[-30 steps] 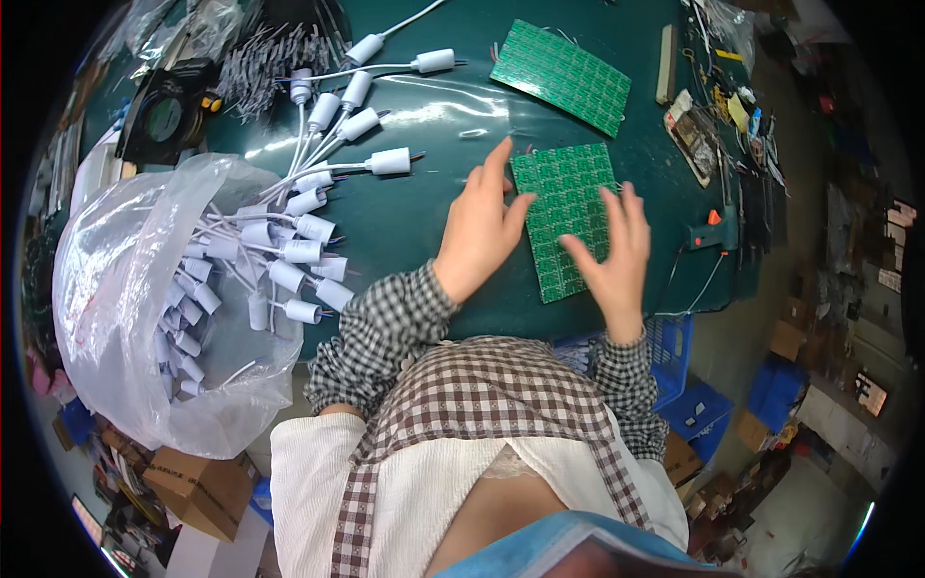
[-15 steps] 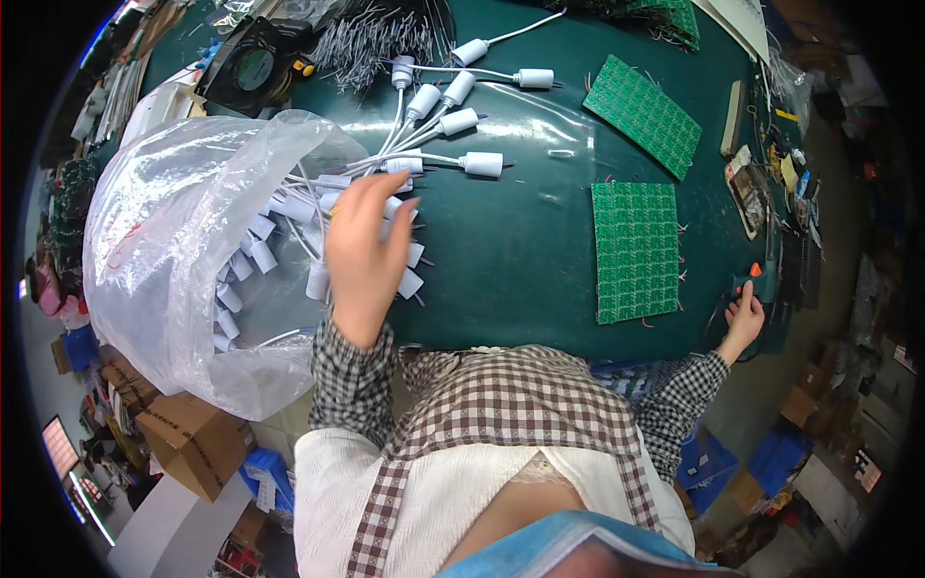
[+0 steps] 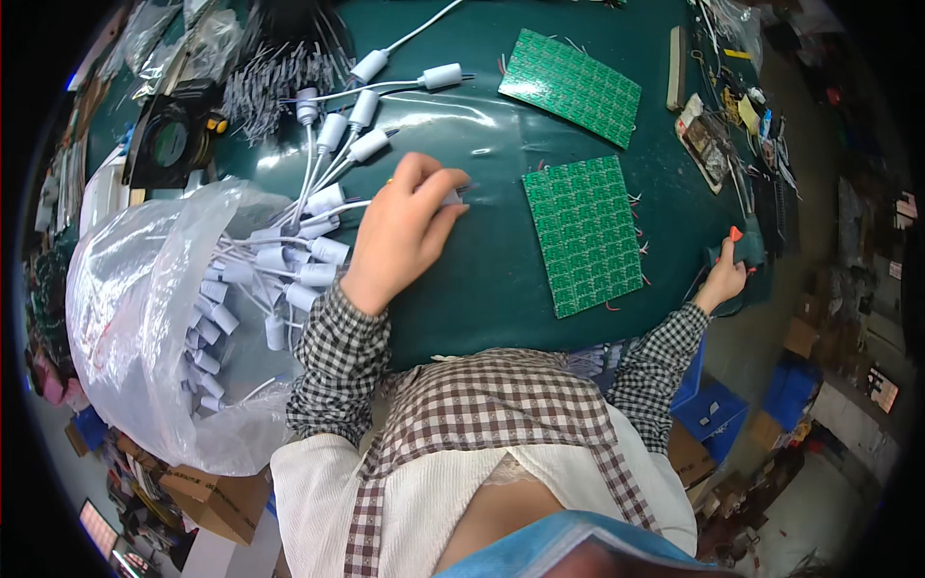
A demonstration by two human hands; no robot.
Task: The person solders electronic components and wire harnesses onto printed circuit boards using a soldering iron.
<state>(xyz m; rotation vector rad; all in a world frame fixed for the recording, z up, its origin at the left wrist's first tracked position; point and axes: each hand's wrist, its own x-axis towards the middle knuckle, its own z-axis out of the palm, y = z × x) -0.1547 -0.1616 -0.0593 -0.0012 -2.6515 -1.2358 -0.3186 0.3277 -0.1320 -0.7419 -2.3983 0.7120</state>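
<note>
My left hand [image 3: 409, 226] is closed over a white cylindrical connector [image 3: 451, 198], its fingers hiding most of it; the white cord trails back to the left. More white corded connectors [image 3: 330, 132] fan out beyond the hand, and others spill from a clear plastic bag [image 3: 135, 318] at the left. Far to the right, my right hand [image 3: 725, 277] grips a dark green hand tool [image 3: 750, 252] with an orange part on top; its exact kind is unclear. Between the hands lies a green circuit board panel [image 3: 584, 236] with thin wires at its edges, and a second panel [image 3: 570, 89] lies behind it.
A bundle of thin wires [image 3: 279, 87] and a black fan-like device [image 3: 171, 143] sit at the back left. Small tools and parts [image 3: 737, 120] clutter the right side beside a long bar [image 3: 676, 67]. Cardboard boxes [image 3: 217, 496] and blue bins [image 3: 711, 409] stand below the green table [image 3: 462, 308].
The left hand has moved right and closed on a connector. The right hand still grips the tool. The whole view has shifted, so the boards and bag appear further left.
</note>
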